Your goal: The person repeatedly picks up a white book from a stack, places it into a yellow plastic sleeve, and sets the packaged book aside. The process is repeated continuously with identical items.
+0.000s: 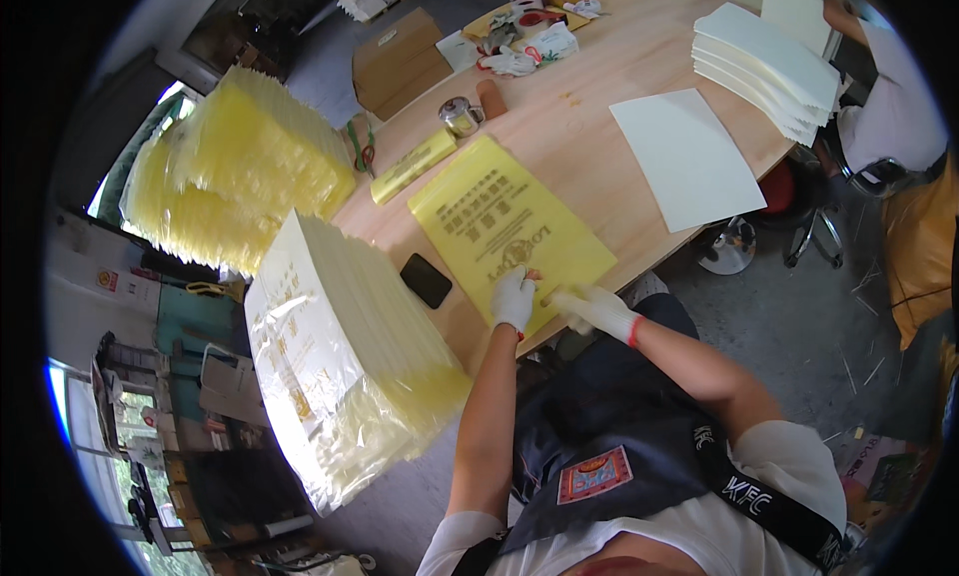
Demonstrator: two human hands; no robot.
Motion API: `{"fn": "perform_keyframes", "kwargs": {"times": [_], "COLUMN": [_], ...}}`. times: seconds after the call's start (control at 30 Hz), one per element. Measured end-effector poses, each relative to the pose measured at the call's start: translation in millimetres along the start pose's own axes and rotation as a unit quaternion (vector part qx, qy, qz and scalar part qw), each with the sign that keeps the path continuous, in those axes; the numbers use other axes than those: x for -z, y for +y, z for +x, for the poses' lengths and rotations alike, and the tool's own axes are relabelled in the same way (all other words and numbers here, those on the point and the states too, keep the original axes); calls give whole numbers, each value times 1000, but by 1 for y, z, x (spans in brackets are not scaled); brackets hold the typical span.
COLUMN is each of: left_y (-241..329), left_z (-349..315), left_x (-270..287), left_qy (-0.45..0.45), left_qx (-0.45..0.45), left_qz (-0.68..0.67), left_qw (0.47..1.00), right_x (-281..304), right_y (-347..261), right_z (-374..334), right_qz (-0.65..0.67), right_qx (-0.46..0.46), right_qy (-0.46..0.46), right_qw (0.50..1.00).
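Observation:
A flat yellow plastic bag (pixel 499 216) with dark print lies on the wooden table, close to the edge in front of me. My left hand (pixel 513 298), in a white glove with a red cuff, is on the bag's near part. Its fingers are drawn together, and what they pinch, if anything, is too small to make out. My right hand (pixel 599 311), gloved the same way, is over the bag's near right corner; motion smears its fingers. Beyond the bag lies a folded yellow bundle (pixel 414 166).
Left of the bag are a black phone (pixel 427 280), a tall plastic-wrapped stack (pixel 330 326) and yellow bag stacks (pixel 240 166). Green-handled scissors (pixel 364 154) and a metal cup (pixel 461 116) sit farther off. A white sheet (pixel 687 159) lies right; another person handles stacked sheets (pixel 764 66).

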State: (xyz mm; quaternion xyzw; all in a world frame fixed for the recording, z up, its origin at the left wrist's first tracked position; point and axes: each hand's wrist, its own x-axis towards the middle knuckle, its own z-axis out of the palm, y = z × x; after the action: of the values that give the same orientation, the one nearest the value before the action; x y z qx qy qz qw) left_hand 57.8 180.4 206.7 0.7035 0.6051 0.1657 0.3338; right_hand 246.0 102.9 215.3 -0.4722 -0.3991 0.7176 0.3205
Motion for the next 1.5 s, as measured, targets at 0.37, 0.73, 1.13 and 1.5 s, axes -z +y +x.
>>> {"fn": "perform_keyframes", "kwargs": {"times": [0.37,0.73,1.13,1.5], "left_y": [66,160,45,80], "left_z": [-7,-103,-61,-34], "left_x": [73,11,-13,-22], "left_qy": [119,105,27,-1], "left_qx": [-100,-375,-140,-134], "left_qz": [-536,39,-13,-27], "left_qw": [830,920,990,991], "right_x": [59,24,95,286], "right_y": [16,-9,18,29], "right_z": [14,34,-35,-38], "right_qz": [-419,-535,-538,-695], "right_qx": [29,180,381,61], "right_qy": [189,134,166,375], "right_qw": [888,814,734,610]}}
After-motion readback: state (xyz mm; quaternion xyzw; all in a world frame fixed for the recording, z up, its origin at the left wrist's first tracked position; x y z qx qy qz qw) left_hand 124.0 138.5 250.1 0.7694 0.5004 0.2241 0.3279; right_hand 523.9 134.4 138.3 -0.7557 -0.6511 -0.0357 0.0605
